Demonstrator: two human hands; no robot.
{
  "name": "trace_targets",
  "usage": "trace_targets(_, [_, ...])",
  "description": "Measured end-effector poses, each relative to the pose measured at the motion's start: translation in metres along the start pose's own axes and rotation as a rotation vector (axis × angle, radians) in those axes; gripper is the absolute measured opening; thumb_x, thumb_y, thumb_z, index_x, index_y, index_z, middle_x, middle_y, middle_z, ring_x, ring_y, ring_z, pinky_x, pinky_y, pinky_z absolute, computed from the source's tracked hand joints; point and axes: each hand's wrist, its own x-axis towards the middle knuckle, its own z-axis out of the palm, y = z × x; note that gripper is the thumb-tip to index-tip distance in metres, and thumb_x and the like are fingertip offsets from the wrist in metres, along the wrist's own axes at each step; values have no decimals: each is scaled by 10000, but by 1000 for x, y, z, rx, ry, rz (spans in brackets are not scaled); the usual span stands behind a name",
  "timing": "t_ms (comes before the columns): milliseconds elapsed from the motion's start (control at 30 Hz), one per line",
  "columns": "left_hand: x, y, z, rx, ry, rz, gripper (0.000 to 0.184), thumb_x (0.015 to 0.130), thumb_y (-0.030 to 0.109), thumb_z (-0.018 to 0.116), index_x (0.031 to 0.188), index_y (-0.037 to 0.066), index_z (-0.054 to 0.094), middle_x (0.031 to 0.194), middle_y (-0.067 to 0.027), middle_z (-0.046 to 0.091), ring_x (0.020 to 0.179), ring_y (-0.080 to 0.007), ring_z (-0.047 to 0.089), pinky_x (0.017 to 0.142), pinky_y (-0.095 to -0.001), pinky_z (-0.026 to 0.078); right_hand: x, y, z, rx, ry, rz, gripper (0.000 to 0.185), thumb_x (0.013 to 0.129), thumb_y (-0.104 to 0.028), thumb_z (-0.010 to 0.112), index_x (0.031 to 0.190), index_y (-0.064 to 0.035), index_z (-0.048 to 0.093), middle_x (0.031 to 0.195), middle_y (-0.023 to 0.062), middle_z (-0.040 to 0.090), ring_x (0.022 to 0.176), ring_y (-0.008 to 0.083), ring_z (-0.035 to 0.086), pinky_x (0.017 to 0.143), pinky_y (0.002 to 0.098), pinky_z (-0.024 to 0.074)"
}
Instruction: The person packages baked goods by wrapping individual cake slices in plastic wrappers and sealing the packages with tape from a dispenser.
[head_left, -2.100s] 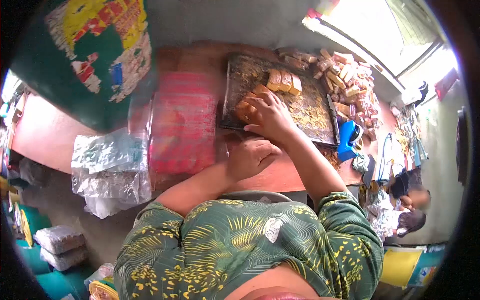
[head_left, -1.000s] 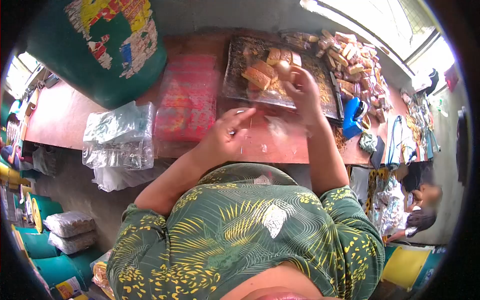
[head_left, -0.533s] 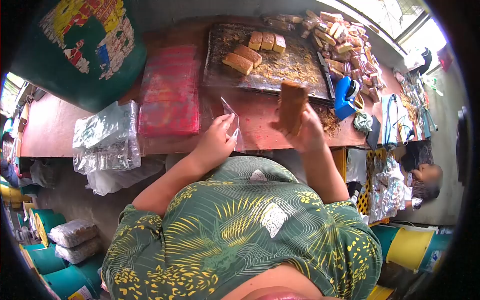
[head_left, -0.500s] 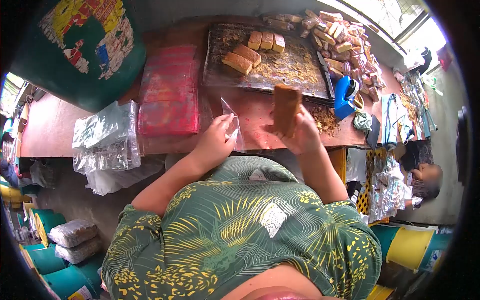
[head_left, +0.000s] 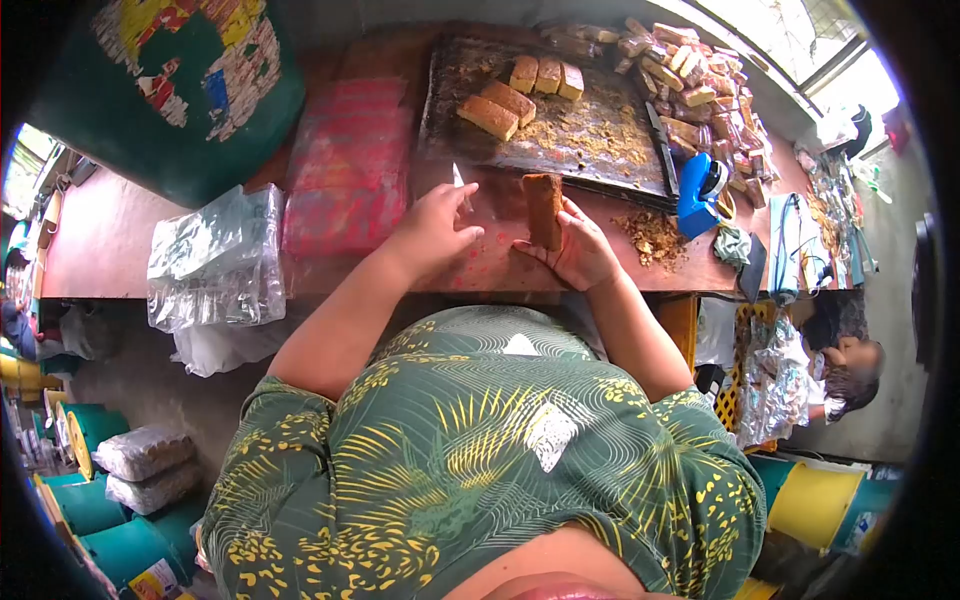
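My right hand [head_left: 583, 247] grips a brown loaf cake piece [head_left: 543, 210], held upright above the table's front part. To its left, my left hand [head_left: 440, 230] holds a clear plastic bag [head_left: 458, 176]; only a narrow edge of the bag shows past the fingers, the rest being hidden or too transparent to make out. Beyond both hands lies a dark baking tray [head_left: 590, 150] strewn with crumbs. On it sit two longer cake pieces [head_left: 490, 117] and three shorter ones [head_left: 549, 76] in a row.
Wrapped cake pieces [head_left: 700, 95] are heaped at the back right. A knife [head_left: 660, 145] lies along the tray's right edge, near a blue tape dispenser [head_left: 700, 195] and loose crumbs [head_left: 650, 238]. Red-tinted plastic sheets [head_left: 345, 170] and clear bags [head_left: 215, 260] lie left. Another person [head_left: 850, 370] is at far right.
The cake piece has come lower and slightly left in my right hand, turned narrower to view. My left hand has shifted slightly up and right, and less of the plastic bag shows.
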Motion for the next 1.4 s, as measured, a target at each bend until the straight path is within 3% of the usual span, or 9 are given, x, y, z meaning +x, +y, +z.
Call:
trace_targets(133, [-13,-10,15,304,137,178,726,842,341,824,1470,93,557,1486,-90,564,1365,-323,462,1168,-457,376,-1,-2,-8,-68,73,23,546,1016,-140,658,1512,-81,438,1367,91,625,1189,216,661,1021,500,564])
trace_targets(267, [-16,-10,15,356,141,197,746,836,331,835,1483,107,540,1482,-92,568,1351,-322,480,1158,-452,396,10,-16,6,-570,92,-21,545,999,-94,695,1489,-61,460,1259,81,658,1082,159,663,927,369,573])
trace_targets(367, [-13,-9,14,362,149,190,754,823,334,843,1478,112,543,1483,-83,566,1348,-316,488,1151,-457,402,25,-25,13,-610,-19,-75,573,981,-94,727,1484,-48,459,1182,41,656,974,103,628,831,274,520])
trace_targets(433, [-13,-9,15,373,162,194,756,805,348,849,1461,109,559,1496,-64,553,1348,-297,499,1143,-465,401,35,-21,-1,-468,36,-81,550,1008,-116,685,1497,-57,439,1240,52,648,1023,125,648,864,288,538])
trace_targets(533, [-15,-2,15,325,223,173,733,813,357,860,1443,121,569,1452,-138,517,1304,-369,504,1133,-472,419,34,-12,14,-169,97,-109,503,1056,-160,596,1516,-80,410,1338,73,622,1119,177,667,933,330,560])
trace_targets(633, [-12,-6,18,268,523,338,689,805,376,871,1398,157,599,1372,-141,504,1243,-370,524,1085,-488,435,34,1,0,32,30,-112,447,1106,-216,481,1522,-91,374,1430,115,583,1233,266,655,1017,413,572])
trace_targets(667, [-12,1,20,297,613,344,553,791,366,877,1277,195,678,1248,-108,546,1179,-333,541,1028,-468,437,33,7,-6,58,38,-96,447,1107,-219,480,1522,-93,367,1428,118,584,1226,270,658,1012,418,576])
trace_targets(800, [-1,36,15,313,537,494,332,763,349,874,1054,229,767,1144,-27,599,1143,-271,554,984,-427,410,32,10,-4,137,51,-85,399,1120,-204,453,1499,-111,367,1387,124,596,1182,271,676,963,399,603])
trace_targets(1400, [19,53,26,353,407,516,114,787,233,826,846,213,731,1181,20,628,1280,-263,526,1063,-458,363,32,13,-16,175,18,-77,394,1114,-196,486,1491,-157,380,1411,81,571,1154,220,678,922,408,614])
